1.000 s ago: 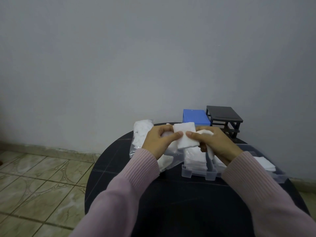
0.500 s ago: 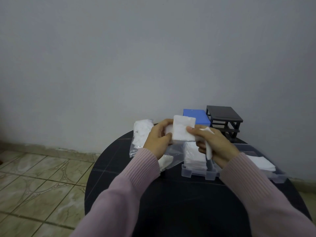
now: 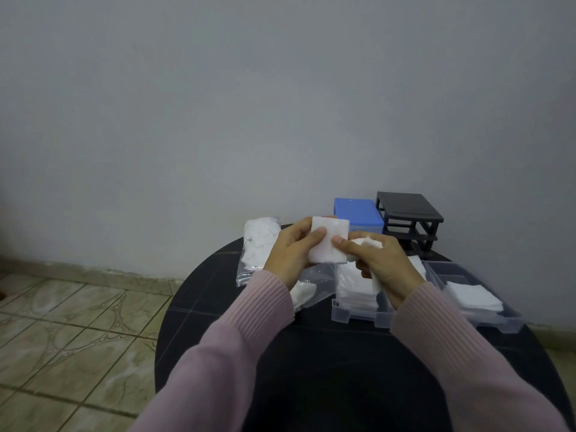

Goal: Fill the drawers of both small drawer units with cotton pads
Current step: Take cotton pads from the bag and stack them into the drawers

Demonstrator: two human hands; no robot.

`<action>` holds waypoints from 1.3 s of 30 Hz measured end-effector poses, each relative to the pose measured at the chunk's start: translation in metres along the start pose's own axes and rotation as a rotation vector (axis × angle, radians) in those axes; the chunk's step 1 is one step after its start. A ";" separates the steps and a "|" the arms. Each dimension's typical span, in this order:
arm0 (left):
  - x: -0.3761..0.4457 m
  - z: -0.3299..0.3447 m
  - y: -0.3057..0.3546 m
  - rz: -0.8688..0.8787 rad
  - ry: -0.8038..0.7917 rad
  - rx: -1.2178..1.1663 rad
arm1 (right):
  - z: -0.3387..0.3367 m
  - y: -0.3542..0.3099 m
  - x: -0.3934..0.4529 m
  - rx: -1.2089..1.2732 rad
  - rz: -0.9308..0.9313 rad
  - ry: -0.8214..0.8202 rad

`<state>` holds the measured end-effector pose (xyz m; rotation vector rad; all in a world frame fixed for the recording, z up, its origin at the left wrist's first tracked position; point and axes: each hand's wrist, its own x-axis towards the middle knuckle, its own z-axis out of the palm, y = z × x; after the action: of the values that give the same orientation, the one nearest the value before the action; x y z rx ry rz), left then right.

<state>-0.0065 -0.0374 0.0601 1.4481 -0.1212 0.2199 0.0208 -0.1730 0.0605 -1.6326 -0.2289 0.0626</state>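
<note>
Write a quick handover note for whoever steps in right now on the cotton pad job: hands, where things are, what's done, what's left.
Left hand and right hand together hold a stack of cotton pads above the table; the right hand also holds a few more pads.
Two clear drawers lie out on the table: the near drawer holds a pile of pads, the right drawer a thinner layer.
The blue unit and the black unit stand at the back; the black one shows empty slots.
Bag of pads at left.
Left: finish filling both drawers, slide them back in, check the remaining drawers.
</note>
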 end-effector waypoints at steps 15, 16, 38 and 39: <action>0.003 -0.012 -0.005 0.177 0.279 0.257 | -0.001 -0.009 0.001 0.446 0.074 -0.004; 0.004 -0.014 -0.005 0.188 0.293 0.300 | -0.002 -0.010 0.002 0.544 0.089 -0.016; 0.003 0.001 -0.010 0.056 0.117 0.182 | 0.004 -0.003 -0.001 0.380 -0.034 -0.122; 0.004 0.000 -0.010 0.058 0.135 0.185 | 0.004 -0.003 0.000 0.352 -0.034 -0.125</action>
<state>-0.0003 -0.0377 0.0513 1.6103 -0.0329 0.3833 0.0194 -0.1693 0.0635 -1.2752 -0.3225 0.1699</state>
